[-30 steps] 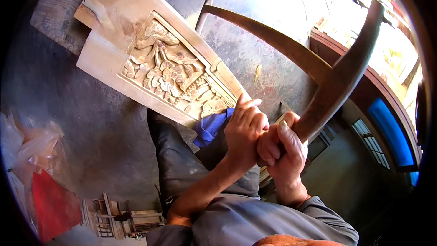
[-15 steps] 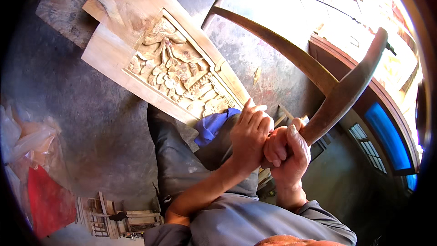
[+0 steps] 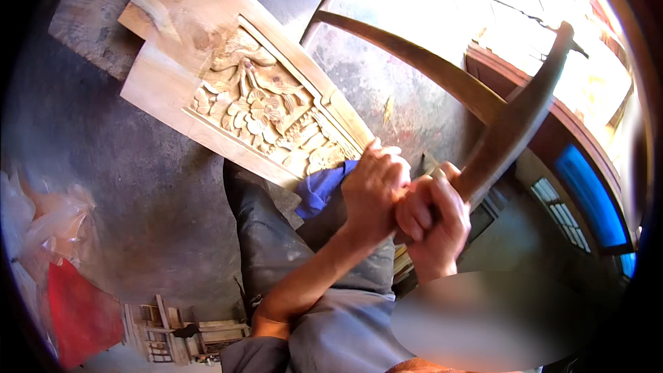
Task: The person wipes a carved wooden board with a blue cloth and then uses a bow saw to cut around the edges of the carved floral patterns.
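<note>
My right hand (image 3: 436, 224) is wrapped around the lower end of the near wooden arm of a bow saw (image 3: 414, 55). Pressed against it, my left hand (image 3: 375, 183) is closed too, at the same end of the saw, though its grip is partly hidden. A wire runs along the saw's far side between the tips of its two arms. Beside my left hand lies the narrow end of a pale wooden board (image 3: 162, 72), carved with flowers and leaves in relief. The saw's far arm passes out of sight behind the board, and its blade does not show.
A blue cloth (image 3: 321, 190) lies between the board's end and my leg. Under the board's far left end is a grey-brown plank (image 3: 90, 17). Clear plastic sheeting (image 3: 52, 211), a red sheet (image 3: 79, 314) and wood pieces (image 3: 186, 335) are on the left.
Both hands and the saw have moved slightly up and left together. The whole view has shifted a little, and my right forearm is now covered by a blur.
</note>
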{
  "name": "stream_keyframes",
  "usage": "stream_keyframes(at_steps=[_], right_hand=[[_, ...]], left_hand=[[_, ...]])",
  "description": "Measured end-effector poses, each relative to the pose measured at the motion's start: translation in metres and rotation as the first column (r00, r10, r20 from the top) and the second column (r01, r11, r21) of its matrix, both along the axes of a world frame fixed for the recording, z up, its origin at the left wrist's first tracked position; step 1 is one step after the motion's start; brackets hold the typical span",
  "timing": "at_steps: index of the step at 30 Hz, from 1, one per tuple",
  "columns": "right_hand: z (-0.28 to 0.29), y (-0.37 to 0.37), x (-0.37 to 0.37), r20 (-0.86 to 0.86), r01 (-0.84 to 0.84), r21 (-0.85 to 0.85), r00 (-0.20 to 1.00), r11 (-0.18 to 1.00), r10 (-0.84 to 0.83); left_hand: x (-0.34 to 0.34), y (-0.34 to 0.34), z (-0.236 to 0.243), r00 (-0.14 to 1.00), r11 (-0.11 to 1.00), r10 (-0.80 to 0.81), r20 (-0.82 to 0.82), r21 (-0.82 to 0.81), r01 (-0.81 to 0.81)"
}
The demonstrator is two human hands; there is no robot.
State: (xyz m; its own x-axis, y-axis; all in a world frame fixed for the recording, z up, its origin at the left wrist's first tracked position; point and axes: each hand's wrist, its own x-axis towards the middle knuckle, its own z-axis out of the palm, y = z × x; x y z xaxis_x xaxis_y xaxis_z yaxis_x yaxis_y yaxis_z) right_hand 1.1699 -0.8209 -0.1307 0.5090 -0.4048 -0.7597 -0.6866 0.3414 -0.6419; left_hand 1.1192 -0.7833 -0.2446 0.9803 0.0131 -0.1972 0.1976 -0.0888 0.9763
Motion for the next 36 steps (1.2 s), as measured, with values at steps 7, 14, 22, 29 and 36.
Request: stream_keyframes(at_steps=[7,14,22,29,36], right_hand=[[-0.038,-0.006,-0.003,0.012,0.043,-0.029,0.999,0.999,-0.043],[-0.044,-0.005,0.004,0.004,0.007,-0.018,1.000,1.000,-0.007],[0.018,-0.004,0.001,0.099,-0.041,0.019,0.994,0.999,0.039],[-0.027,-0.015,-0.005,0.042,-0.015,0.036,0.999,0.999,0.014],[-0.058,-0.018,-0.014,0.082,0.032,0.020,0.996,0.999,-0.034]], left_hand=[[0.000,-0.003,-0.031,1.000,1.000,0.000,-0.001,-0.017,0.000],[0.009,0.001,-0.039,1.000,0.999,0.003,0.030,-0.037,-0.002],[0.003,0.000,0.004,0.998,0.995,0.021,0.057,-0.096,-0.015],[0.006,0.004,-0.021,0.999,0.998,-0.036,0.008,-0.046,0.036],[0.000,-0.002,-0.040,0.999,0.999,-0.034,-0.016,-0.003,0.034]])
